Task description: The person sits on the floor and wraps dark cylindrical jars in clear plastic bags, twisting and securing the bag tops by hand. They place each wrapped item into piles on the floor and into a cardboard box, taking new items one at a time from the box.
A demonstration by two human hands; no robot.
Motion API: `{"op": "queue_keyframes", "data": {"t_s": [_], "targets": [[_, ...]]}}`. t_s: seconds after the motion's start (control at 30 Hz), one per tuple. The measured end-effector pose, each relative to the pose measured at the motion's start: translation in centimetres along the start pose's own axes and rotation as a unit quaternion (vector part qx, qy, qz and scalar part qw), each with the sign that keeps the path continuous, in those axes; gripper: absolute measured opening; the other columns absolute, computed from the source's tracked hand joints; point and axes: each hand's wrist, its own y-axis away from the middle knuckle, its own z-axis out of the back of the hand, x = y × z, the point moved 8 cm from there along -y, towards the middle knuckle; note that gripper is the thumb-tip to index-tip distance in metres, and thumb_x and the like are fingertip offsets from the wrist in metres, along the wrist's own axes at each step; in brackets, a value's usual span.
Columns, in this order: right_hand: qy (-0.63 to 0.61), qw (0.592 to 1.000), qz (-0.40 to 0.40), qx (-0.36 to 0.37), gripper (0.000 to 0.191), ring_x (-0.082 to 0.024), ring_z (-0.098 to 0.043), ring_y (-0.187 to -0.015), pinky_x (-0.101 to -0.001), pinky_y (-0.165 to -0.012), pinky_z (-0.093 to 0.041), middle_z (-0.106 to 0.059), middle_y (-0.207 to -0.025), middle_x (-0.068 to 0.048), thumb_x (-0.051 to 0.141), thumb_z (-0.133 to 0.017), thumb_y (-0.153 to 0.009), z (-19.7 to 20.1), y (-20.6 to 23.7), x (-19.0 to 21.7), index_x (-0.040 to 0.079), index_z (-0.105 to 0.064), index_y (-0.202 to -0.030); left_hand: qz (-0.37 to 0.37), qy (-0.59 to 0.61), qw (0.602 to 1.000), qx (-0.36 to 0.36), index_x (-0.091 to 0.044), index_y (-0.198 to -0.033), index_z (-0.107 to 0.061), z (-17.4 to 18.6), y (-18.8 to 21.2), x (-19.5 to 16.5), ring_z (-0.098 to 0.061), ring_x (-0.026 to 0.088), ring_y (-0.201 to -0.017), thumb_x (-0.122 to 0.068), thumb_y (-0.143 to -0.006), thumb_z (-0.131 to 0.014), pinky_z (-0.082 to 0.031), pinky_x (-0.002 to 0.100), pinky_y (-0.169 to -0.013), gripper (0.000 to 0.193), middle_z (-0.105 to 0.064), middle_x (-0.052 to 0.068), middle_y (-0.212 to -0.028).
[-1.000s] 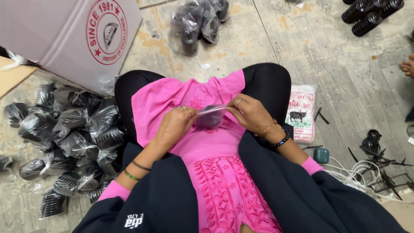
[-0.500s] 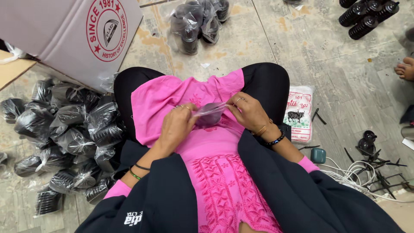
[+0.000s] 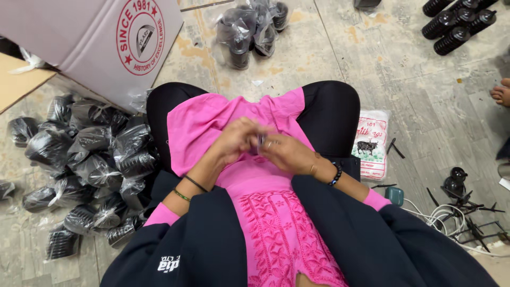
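I sit cross-legged on the floor with both hands pressed together over my pink tunic [image 3: 276,234]. My left hand [image 3: 236,141] and my right hand [image 3: 287,154] are curled around a small bagged black part [image 3: 260,140]. Only a dark sliver of it shows between the fingers; the rest is hidden. A ring is on my right hand, and bracelets are on both wrists.
A heap of black parts in clear bags [image 3: 90,159] lies at my left, below a cardboard box [image 3: 106,42]. More bagged parts [image 3: 249,29] lie ahead, and black ribbed pieces [image 3: 457,24] at top right. At my right are a white packet [image 3: 372,143], white cable [image 3: 446,218] and another person's foot [image 3: 502,93].
The clear bag that was stretched between my hands is now gathered in. Both hands have closed together over it, and the view has shifted slightly.
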Motion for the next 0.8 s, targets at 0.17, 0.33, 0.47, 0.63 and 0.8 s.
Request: {"op": "queue_keyframes", "data": {"t_s": [0.17, 0.33, 0.47, 0.63, 0.8], "targets": [[-0.08, 0.979, -0.138, -0.125, 0.009, -0.019, -0.065, -0.079, -0.0321, -0.069, -0.052, -0.067, -0.093, -0.008, 0.008, -0.076, -0.09, 3.3, 0.3, -5.2, 0.003, -0.07, -0.096, -0.005, -0.116, 0.99, 0.086, -0.013, -0.09, -0.058, -2.1, 0.8, 0.3, -0.041, 0.001, -0.044, -0.02, -0.098, -0.059, -0.027, 0.018, -0.037, 0.011, -0.075, 0.005, -0.081], [-0.394, 0.893, -0.186, -0.112, 0.013, -0.008, -0.061, -0.093, -0.027, -0.082, -0.051, -0.066, -0.102, 0.0, 0.015, -0.064, -0.107, -2.5, 1.3, -8.1, 0.004, -0.061, -0.114, -0.172, -0.33, 0.926, 0.06, -0.01, -0.087, -0.053, -3.1, 2.2, -1.7, -0.042, -0.001, -0.064, -0.013, -0.101, -0.072, -0.033, 0.02, -0.053, 0.024, -0.052, -0.007, -0.077], [-0.502, 0.836, -0.21, -0.072, 0.039, -0.003, -0.058, -0.093, -0.0214, -0.085, -0.049, -0.062, -0.099, 0.003, 0.019, -0.064, -0.104, -4.2, 1.8, -8.9, 0.006, -0.051, -0.138, -0.234, -0.431, 0.87, -0.052, -0.009, -0.083, -0.055, -2.4, 2.7, -3.1, -0.044, 0.0, -0.063, -0.014, -0.098, -0.073, -0.037, 0.021, -0.054, 0.024, -0.054, -0.004, -0.072], [-0.391, 0.901, -0.188, -0.023, 0.034, -0.004, -0.06, -0.092, -0.0252, -0.082, -0.051, -0.066, -0.101, 0.002, 0.015, -0.074, -0.096, -3.3, 0.8, -8.4, 0.002, -0.065, -0.126, -0.23, -0.279, 0.932, -0.032, -0.007, -0.084, -0.055, -2.3, 3.1, -3.9, -0.054, 0.001, -0.072, -0.011, -0.1, -0.069, -0.045, 0.02, -0.062, 0.021, -0.066, -0.004, -0.083], [-0.224, 0.953, -0.189, -0.076, 0.011, -0.01, -0.062, -0.081, -0.0261, -0.072, -0.048, -0.069, -0.09, -0.002, 0.013, -0.076, -0.094, -1.8, 0.4, -8.1, 0.005, -0.076, -0.103, -0.338, -0.441, 0.823, -0.119, -0.004, -0.088, -0.063, -3.0, 5.3, -4.4, -0.063, 0.005, -0.075, -0.011, -0.097, -0.072, -0.052, 0.023, -0.066, 0.014, -0.07, 0.001, -0.087]]}}
